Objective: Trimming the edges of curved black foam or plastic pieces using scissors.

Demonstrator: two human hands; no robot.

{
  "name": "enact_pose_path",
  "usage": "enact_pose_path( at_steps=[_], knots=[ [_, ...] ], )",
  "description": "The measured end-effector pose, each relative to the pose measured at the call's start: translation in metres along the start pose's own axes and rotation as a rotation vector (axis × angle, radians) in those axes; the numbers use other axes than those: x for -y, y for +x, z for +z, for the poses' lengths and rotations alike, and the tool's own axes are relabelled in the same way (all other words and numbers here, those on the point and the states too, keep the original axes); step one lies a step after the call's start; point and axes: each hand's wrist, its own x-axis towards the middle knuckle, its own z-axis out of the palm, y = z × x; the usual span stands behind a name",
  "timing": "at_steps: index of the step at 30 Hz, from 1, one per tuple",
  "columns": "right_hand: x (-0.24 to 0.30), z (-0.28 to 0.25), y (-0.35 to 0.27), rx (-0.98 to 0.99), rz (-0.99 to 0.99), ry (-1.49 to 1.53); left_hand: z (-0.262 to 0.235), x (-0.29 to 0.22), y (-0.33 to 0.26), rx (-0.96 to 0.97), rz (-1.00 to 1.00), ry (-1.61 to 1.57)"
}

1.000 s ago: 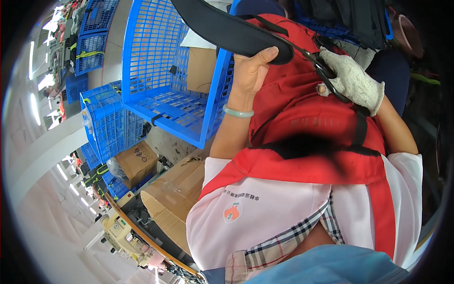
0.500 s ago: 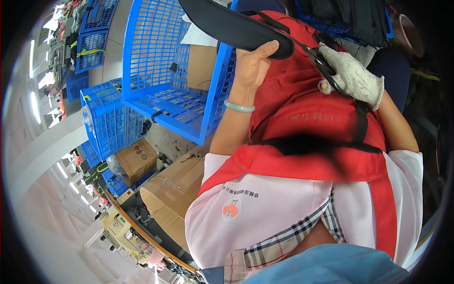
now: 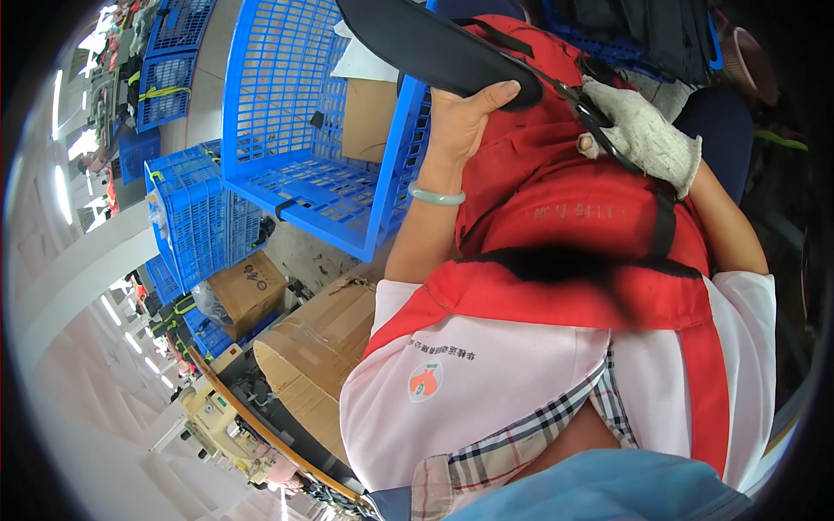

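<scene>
My bare left hand (image 3: 462,122) is closed on a long, curved black strip (image 3: 434,54), which looks padded. The thumb lies on top near the strip's rounded end, and the fingers are mostly hidden beneath it. A pale green bangle (image 3: 437,195) circles that wrist. In a white knitted glove, my right hand (image 3: 645,135) grips scissors (image 3: 599,126) with black handles. Their blades point toward the strip's rounded end, above the red apron (image 3: 565,165) on my lap. Whether the blades touch the strip I cannot tell.
A large blue plastic crate (image 3: 300,195) stands close to my left arm, with a piece of cardboard (image 3: 367,122) inside. More blue crates (image 3: 195,208) and cardboard boxes (image 3: 317,339) lie farther left. Black pieces (image 3: 665,39) fill a crate at the far right, beside a pink basket (image 3: 749,65).
The strip's rounded end has shifted slightly right and down with my left thumb. My gloved hand and the scissors have moved a little left. Both grips are kept.
</scene>
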Motion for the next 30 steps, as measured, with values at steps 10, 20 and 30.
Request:
enact_pose_path(
  at_steps=[10, 20, 30],
  knots=[
    [-0.007, 0.013, 0.006, -0.083, 0.063, 0.162, 0.001, 0.008, -0.005, -0.074, -0.034, -0.125],
    [-0.004, 0.014, -0.002, -0.187, -0.002, -0.357, -0.001, 0.009, -0.001, -0.098, -0.086, -0.217],
    [0.005, 0.001, 0.002, -0.011, 0.003, -0.377, -0.003, 0.013, -0.003, -0.094, -0.064, -0.188]
  ],
)
